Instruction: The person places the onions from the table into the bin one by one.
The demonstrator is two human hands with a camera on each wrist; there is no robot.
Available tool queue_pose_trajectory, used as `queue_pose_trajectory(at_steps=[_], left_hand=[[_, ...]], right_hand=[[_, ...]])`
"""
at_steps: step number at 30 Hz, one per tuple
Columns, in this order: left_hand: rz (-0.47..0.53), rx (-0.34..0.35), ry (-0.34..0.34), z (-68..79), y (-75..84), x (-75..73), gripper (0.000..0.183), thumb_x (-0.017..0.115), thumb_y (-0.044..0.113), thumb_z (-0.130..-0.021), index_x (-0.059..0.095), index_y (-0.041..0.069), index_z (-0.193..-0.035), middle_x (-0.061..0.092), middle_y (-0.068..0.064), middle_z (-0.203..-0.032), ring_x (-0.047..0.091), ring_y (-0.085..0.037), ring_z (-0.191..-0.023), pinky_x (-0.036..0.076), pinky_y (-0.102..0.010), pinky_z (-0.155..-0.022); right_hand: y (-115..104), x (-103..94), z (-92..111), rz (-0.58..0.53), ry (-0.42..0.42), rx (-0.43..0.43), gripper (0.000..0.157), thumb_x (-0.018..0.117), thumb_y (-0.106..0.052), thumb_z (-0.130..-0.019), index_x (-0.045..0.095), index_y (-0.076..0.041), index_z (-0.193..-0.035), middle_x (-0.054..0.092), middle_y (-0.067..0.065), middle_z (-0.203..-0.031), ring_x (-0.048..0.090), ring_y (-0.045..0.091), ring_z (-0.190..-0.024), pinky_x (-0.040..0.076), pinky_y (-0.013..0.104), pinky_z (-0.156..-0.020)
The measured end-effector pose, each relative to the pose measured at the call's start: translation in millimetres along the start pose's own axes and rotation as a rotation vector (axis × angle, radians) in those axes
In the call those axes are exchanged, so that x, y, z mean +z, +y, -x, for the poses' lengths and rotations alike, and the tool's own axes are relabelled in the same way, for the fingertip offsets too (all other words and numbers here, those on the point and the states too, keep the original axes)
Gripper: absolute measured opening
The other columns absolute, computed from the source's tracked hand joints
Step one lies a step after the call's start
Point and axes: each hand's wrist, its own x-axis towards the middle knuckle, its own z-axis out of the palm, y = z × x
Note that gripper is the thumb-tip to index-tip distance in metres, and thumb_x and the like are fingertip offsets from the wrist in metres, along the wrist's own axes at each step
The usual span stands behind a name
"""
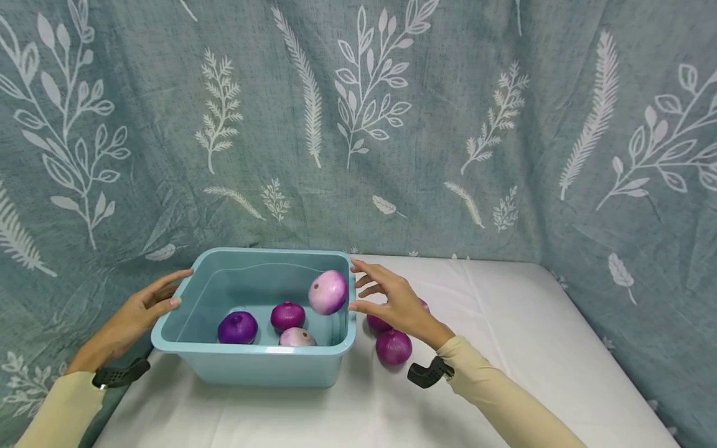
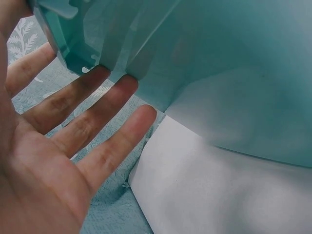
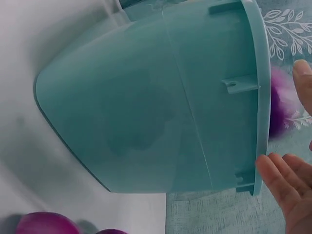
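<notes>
A light blue plastic bin [image 1: 252, 367] stands on the white cloth. Inside it lie a dark purple onion [image 1: 238, 328], a magenta onion [image 1: 287, 316] and a pale onion [image 1: 297, 337] partly hidden by the front wall. Another pink-white onion [image 1: 328, 292] appears in mid-air inside the right end, apart from the fingers. My right hand [image 1: 394, 298] is spread beside the right rim, its fingertips at the edge. At the left rim, my left hand [image 1: 134, 311] is spread; the left wrist view shows its fingers [image 2: 105, 148] extended against the bin's outer side.
Right of the bin, a red onion [image 1: 394, 347] sits on the white tablecloth [image 1: 504, 348], with others partly hidden behind my right hand and wrist. A blue-green leaf-patterned curtain [image 1: 414, 168] hangs behind the table and along its sides.
</notes>
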Motion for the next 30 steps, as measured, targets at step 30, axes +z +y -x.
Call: queue_pose_trajectory(at_steps=[30], left_hand=[[-0.076,0.027,-0.015,1.6,-1.4,-0.3,0.06,0.047,0.027,-0.112,0.021,0.03,-0.166,0.02,-0.005,-0.17,0.026,-0.053,-0.146,0.039,-0.07,-0.104]], right_hand=[[78,-87.0,110,0.281,0.038,0.36,0.072,0.09,-0.032,-0.081,0.059,-0.012,-0.143,0.062,0.005,-0.133,0.063,0.024,-0.109,0.059,0.042,-0.089]])
